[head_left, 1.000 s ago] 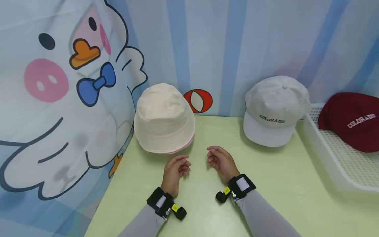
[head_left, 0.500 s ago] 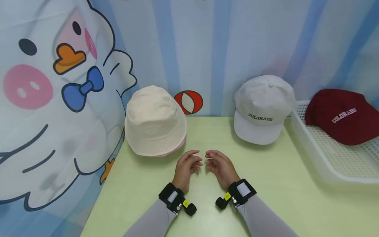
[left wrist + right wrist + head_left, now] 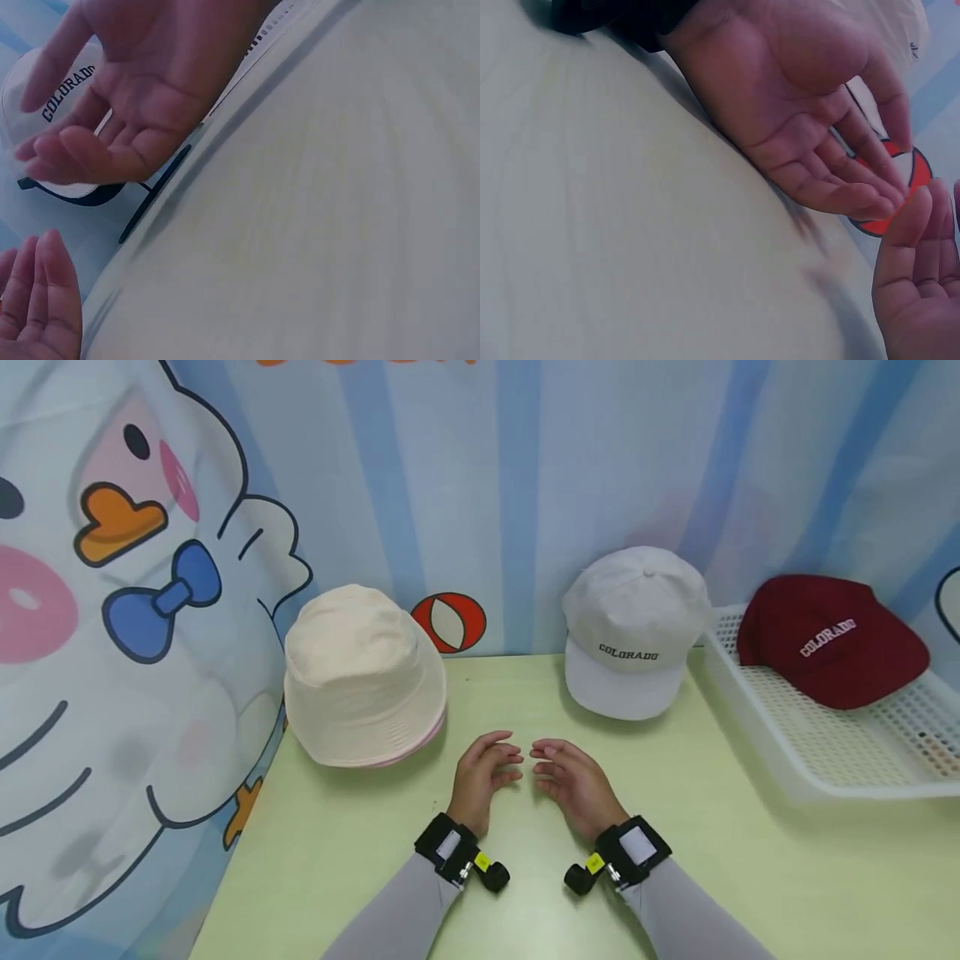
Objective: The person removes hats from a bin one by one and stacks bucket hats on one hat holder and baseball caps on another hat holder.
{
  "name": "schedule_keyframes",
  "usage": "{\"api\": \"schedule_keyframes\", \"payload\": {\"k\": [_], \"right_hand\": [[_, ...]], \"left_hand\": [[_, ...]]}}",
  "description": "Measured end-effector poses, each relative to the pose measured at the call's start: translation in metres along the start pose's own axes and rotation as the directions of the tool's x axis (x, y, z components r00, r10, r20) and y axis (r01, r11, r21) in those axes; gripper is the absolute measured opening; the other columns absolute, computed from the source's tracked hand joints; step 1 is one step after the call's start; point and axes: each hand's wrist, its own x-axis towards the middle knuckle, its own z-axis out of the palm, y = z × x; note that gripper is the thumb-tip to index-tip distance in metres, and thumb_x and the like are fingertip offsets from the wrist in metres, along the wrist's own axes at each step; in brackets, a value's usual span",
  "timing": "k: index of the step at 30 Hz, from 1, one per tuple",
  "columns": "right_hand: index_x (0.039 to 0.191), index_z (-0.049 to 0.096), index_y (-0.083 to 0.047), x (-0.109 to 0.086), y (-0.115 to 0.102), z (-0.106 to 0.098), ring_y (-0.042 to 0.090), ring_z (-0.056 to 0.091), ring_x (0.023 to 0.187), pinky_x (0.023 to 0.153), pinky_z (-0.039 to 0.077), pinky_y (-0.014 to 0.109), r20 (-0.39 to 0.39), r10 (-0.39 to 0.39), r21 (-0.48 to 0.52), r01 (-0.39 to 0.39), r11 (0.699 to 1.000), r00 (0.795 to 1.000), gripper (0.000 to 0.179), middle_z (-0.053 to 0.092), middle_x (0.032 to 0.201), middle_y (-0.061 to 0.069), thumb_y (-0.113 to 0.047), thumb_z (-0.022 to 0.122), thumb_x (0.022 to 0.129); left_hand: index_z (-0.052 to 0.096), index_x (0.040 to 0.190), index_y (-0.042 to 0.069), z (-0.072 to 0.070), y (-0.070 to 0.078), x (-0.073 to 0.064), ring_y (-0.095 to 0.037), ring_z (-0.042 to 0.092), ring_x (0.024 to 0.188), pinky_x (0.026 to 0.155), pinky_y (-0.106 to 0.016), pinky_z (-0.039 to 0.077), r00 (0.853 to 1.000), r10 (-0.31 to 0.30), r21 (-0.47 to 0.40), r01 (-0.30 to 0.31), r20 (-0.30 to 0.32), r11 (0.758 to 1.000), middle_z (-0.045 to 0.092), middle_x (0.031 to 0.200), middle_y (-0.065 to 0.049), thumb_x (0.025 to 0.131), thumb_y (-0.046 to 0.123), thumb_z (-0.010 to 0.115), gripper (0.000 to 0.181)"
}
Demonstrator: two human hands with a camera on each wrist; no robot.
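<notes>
Both hands hover side by side over the middle of the table, fingertips facing each other a small gap apart. My left hand (image 3: pixel 486 777) is loosely bent and holds nothing; a cream bucket hat (image 3: pixel 360 672) with a pink edge beneath its brim stands to its upper left. My right hand (image 3: pixel 577 781), also holding nothing, is nearest a white cap (image 3: pixel 637 631) lettered COLORADO. The left wrist view shows the right palm (image 3: pixel 157 82) with relaxed fingers. In the right wrist view, the left palm (image 3: pixel 795 97) is likewise bare.
At the right, a white perforated basket (image 3: pixel 806 768) holds a dark red COLORADO cap (image 3: pixel 832 639). A printed curtain (image 3: pixel 622 460) with a cartoon bird closes off the back and left of the pale table (image 3: pixel 525 918). Each wrist carries a strapped camera.
The left hand has moved right, closing the gap to the right hand. The head view has turned right, so hats and basket appear farther left. The hats stay in place.
</notes>
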Motion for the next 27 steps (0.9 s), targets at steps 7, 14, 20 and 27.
{"api": "schedule_keyframes", "payload": {"k": [7,14,20,27], "right_hand": [[0.126,0.057,-0.005,-0.015,-0.028,-0.028,0.012,0.061,0.100,0.089,0.054,0.027,0.034,-0.090,-0.108,0.094,0.990,0.995,0.027,0.061,0.117,-0.003,-0.022,0.050,0.106],[0.123,0.060,-0.006,-0.029,-0.063,-0.045,0.012,0.062,0.105,0.090,0.055,0.027,0.069,-0.212,-0.194,0.222,0.956,0.975,0.023,0.062,0.121,0.000,-0.019,0.050,0.107],[0.120,0.061,-0.005,-0.034,-0.102,-0.047,0.011,0.064,0.106,0.088,0.055,0.026,0.103,-0.295,-0.225,0.311,0.923,0.950,0.020,0.065,0.120,-0.002,-0.013,0.048,0.107],[0.128,0.057,0.005,-0.042,-0.137,-0.061,0.011,0.062,0.112,0.094,0.054,0.023,0.118,-0.386,-0.415,0.399,0.818,0.915,0.027,0.064,0.123,-0.001,-0.009,0.049,0.106]], "left_hand": [[0.055,0.135,-0.005,0.004,-0.003,0.016,-0.021,0.067,0.099,0.080,-0.030,0.059,1.000,0.010,0.024,-0.010,-0.010,1.000,0.066,0.114,-0.018,0.101,0.010,0.052,0.037],[0.055,0.135,-0.004,0.013,-0.006,0.029,-0.026,0.067,0.103,0.081,-0.030,0.059,1.000,0.017,0.028,-0.017,-0.008,0.999,0.065,0.120,-0.021,0.102,0.014,0.054,0.038],[0.054,0.135,-0.005,0.020,-0.011,0.041,-0.028,0.064,0.109,0.083,-0.031,0.060,0.999,0.036,0.023,-0.036,0.004,0.999,0.059,0.130,-0.026,0.103,0.014,0.053,0.037],[0.054,0.133,-0.008,0.028,-0.012,0.051,-0.039,0.054,0.122,0.095,-0.045,0.057,0.999,0.049,-0.007,-0.049,-0.007,0.999,0.053,0.138,-0.025,0.100,0.009,0.056,0.037]]}}
